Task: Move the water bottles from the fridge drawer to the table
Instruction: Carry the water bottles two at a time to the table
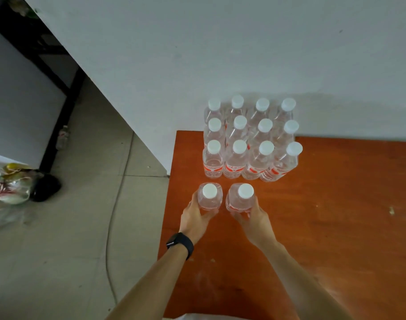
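Head view — twelve-bottle block (240, 146) stands just beyond two gripped bottles (210, 197)

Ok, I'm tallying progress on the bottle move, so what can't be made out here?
Fridge drawer: not seen in the head view, so remaining bottles uncountable.
Bases of the two held bottles: hidden by their own bodies; table contact unclear.
Red labels: too small to read.
Floor bag: blurred.

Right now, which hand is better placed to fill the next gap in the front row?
Probably the right hand: it grips the right bottle, next to the gap on the table. The left hand grips the left bottle, by the edge.
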Available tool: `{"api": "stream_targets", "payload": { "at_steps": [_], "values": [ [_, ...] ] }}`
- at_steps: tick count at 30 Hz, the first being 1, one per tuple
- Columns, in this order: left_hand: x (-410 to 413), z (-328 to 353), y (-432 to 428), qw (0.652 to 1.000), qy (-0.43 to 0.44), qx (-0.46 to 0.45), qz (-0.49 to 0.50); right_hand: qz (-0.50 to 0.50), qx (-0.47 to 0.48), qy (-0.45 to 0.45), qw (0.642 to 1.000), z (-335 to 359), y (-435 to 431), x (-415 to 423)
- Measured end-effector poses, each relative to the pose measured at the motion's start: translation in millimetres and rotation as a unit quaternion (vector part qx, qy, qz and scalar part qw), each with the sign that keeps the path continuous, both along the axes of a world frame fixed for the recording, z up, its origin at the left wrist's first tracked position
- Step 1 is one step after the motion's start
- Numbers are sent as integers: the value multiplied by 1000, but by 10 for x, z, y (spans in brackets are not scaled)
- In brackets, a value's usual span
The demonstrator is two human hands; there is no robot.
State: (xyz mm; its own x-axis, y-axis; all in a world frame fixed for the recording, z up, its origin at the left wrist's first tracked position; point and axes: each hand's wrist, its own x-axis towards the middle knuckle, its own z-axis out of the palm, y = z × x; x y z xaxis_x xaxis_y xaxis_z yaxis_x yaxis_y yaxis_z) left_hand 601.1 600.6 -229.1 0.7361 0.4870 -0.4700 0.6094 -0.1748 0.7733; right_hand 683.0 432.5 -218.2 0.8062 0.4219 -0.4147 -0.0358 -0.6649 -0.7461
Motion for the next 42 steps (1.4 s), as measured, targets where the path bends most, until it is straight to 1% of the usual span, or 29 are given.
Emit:
{"api": "stream_targets", "payload": {
  "at_steps": [6,11,18,26,29,33,35,37,42],
  "values": [
    [145,21,68,1000,4,10,-12,18,11,-36,999,-47,102,101],
    [327,64,86,1000,10,23,-15,16,21,-43,999,-68,200,226],
    [440,36,188,998,27,46,-36,20,29,-25,999,-86,275,392],
    [464,-5,214,997,25,63,-35,28,33,0,999,-124,257,466],
    [463,22,186,997,37,60,-29,37,34,1,999,-148,220,500],
    [432,33,177,996,56,56,-30,47,-3,28,999,-85,171,501],
    [411,24,196,996,67,46,-46,33,-14,30,999,-32,145,450],
    [395,58,212,994,76,41,-70,7,-7,26,1000,46,95,366],
    [196,241,244,984,119,87,-98,-39,-29,5,999,346,-181,85]
  ]
}}
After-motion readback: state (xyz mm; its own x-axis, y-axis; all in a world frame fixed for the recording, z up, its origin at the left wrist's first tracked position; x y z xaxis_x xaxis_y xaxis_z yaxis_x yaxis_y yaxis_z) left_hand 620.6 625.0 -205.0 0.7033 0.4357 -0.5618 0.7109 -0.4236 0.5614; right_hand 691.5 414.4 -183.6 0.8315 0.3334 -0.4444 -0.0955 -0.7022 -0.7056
